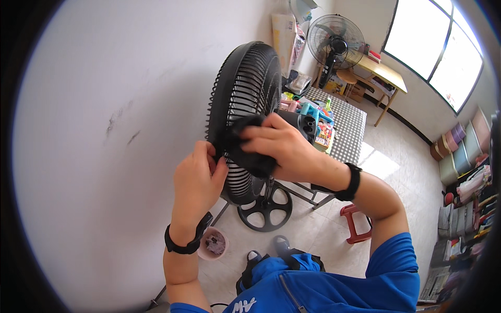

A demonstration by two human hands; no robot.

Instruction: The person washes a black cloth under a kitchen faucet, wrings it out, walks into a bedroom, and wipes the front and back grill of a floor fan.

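Note:
A black pedestal fan (250, 86) stands before me, turned sideways, its round base (265, 207) on the floor. My right hand (283, 146) grips a black cloth (254, 162), slightly blurred, against the rear grille. At the lower left of the fan's rim, my left hand (201, 168) pinches the edge, with thumb and fingers around something dark there; whether that is part of the cloth or of the fan, I cannot tell. Behind my right hand is the fan's motor housing (303, 124).
A checked table (348, 121) holds bottles and assorted items behind the fan. A pink bin (213, 243) stands near my feet, a red stool (355, 224) to the right. Farther off are a second fan (336, 42), a wooden desk (381, 72) and storage boxes (462, 156). A white wall (98, 117) borders the left.

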